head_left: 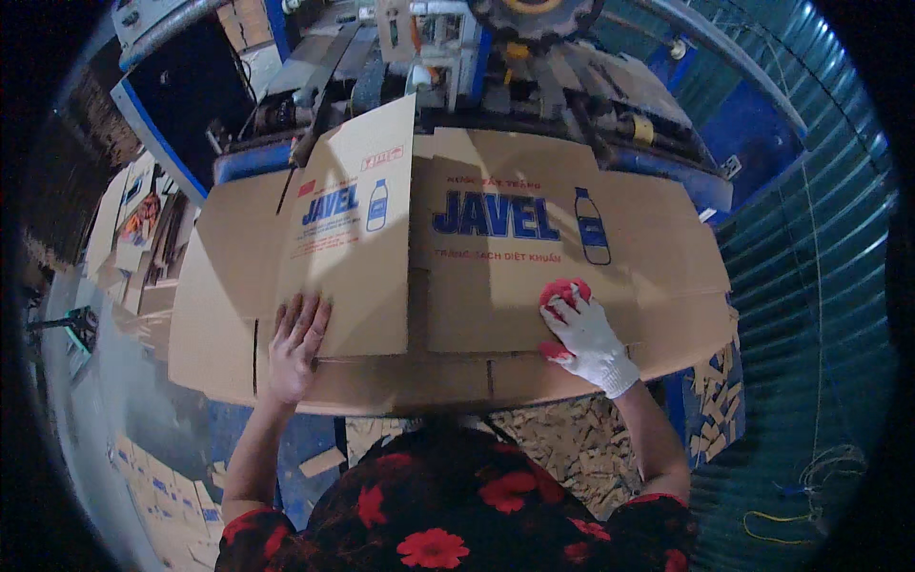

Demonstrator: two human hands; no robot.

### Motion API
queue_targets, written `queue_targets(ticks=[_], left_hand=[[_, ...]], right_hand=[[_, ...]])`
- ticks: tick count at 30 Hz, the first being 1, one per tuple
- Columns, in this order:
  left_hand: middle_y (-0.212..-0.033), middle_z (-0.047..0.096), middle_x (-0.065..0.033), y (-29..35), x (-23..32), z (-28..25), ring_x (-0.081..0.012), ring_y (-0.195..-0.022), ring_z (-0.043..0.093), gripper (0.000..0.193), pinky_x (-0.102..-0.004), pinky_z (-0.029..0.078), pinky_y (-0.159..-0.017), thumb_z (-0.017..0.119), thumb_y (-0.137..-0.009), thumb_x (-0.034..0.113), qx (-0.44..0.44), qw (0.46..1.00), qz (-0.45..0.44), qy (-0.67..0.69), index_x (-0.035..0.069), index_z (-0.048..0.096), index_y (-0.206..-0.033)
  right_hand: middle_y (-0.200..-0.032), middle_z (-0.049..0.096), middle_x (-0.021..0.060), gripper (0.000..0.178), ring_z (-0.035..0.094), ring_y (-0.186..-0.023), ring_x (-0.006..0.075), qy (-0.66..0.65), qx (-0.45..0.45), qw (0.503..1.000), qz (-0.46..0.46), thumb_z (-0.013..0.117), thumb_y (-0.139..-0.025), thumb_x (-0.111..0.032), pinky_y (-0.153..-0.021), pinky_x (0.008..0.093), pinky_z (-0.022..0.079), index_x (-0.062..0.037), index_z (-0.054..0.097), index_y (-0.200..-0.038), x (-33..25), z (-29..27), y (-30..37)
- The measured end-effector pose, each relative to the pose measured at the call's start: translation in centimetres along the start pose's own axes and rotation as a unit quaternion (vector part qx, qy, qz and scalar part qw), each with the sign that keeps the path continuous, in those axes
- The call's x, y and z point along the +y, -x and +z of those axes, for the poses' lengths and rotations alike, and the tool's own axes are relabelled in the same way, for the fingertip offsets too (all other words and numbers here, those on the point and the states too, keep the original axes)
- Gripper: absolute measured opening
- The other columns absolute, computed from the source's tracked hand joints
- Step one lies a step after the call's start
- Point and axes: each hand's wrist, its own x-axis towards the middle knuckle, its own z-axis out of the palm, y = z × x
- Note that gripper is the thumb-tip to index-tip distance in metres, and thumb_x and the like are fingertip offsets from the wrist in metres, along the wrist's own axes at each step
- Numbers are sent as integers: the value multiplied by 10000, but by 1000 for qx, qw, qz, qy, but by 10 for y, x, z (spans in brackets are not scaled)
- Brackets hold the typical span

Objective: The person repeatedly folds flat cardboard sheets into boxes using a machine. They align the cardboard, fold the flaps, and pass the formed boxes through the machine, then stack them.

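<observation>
Green corrugated walling (796, 343) flanks brown cardboard (496, 296), likely stiff, best edge-held, under spread bare left hand (297, 345) and white-gloved right hand (584, 334).

2 forearms (254, 446) reach up from the lower edge. Left hand (299, 351): bare, left of centre, palm down, fingers (312, 322) pointing up-frame. Right hand (584, 336): white-and-red gloved, right of centre, palm down, thumb (557, 353) out leftward.
</observation>
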Motion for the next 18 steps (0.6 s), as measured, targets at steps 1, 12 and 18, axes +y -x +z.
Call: queue_targets(ticks=[1,12,18], left_hand=[[-1393,463,-160,-5,-2,3,-407,-1291,413,542,-522,287,-1086,429,-815,129,-4,1000,0,-18,83,492,-1351],[-1539,211,-99,-111,-89,85,-352,-1373,282,832,-465,219,-1146,601,-797,196,-128,989,11,-69,139,161,-1500],[-1416,402,-85,-256,-141,152,-302,-1224,461,666,-520,383,-997,554,-854,293,-49,976,-105,-186,262,271,-1456]], right_hand=[[-1251,497,146,715,413,-1234,414,-6,-9,1000,2,725,-697,-419,-1049,534,313,-48,504,-1268,5,1,-5],[-1370,457,145,439,389,-1291,333,-53,61,997,-6,565,-837,-139,-1067,431,338,8,529,-1249,92,23,-119],[-1370,456,161,515,430,-1251,333,26,132,988,81,483,-926,-347,-1049,424,356,-9,468,-1314,162,38,-223]])
